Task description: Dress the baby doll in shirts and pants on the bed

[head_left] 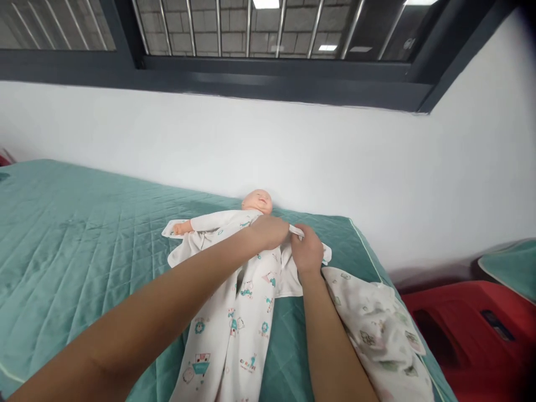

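Observation:
A baby doll (257, 201) lies on its back, head toward the wall, dressed in white printed baby clothes (247, 312). My left hand (271, 231) crosses over the doll's chest, fingers closed on a white sleeve (296, 230) on the doll's right-hand side in view. Pinching the other end of that sleeve, my right hand (307, 248) is closed just beside it. The doll's arm on this side is hidden by my hands. Its other arm, with the small hand (182, 228) showing, stretches out to the left over a loose white garment (186, 251).
A green quilted cover (104, 234) spreads under the doll. A crumpled white printed cloth (377, 329) lies beside my right forearm. Past the edge at right stands a red plastic object (473, 318). A white wall (335, 151) and barred window (272, 78) rise behind.

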`<state>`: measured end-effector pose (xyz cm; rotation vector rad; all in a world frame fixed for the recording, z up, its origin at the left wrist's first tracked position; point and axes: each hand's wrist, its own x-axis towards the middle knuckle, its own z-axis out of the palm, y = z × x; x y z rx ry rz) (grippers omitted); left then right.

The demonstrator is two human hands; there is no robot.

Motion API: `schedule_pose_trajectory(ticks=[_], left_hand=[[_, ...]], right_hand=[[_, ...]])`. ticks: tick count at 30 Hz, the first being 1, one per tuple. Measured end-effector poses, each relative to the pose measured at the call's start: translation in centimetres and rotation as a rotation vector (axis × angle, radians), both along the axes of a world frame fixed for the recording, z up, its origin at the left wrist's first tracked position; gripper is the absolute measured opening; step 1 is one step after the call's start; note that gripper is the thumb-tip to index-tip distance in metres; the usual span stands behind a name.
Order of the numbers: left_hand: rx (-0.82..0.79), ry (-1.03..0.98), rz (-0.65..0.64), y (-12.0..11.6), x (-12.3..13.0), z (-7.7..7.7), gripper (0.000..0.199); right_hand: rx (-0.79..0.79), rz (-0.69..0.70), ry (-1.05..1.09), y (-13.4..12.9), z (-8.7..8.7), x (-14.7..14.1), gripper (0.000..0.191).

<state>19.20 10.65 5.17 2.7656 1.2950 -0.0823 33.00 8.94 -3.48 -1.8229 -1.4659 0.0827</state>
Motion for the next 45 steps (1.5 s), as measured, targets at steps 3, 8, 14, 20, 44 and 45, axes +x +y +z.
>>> schedule_pose_trajectory(ticks=[3,8,14,20,44,45], left_hand=[[-0.063,0.036,-0.028,0.7,0.7,0.0,0.021],[-0.127,-0.069,-0.065,2.6,0.2,-0.3,0.032],[-0.156,-0.078,-0.049,3.6,-0.2,-0.6,0.038],[-0.095,0.067,0.056,3.0,2.1,-1.5,0.039],[0.034,0.28,0.109,3.1,3.3,-3.0,0.039],[0.051,0.272,0.108,3.0,3.7,-3.4,0.038]], right_hand=[[-0.071,-0.032,-0.01,-0.1,0.4,0.0,0.03],[-0.207,-0.028,-0.132,-0.3,1.1,0.4,0.029],[-0.226,-0.02,-0.174,-0.3,1.2,0.5,0.029],[-0.221,-0.018,-0.175,-0.3,1.1,0.4,0.029],[-0.319,-0.051,-0.019,0.1,0.8,1.3,0.029],[-0.317,-0.043,-0.013,0.2,0.8,1.3,0.029]])
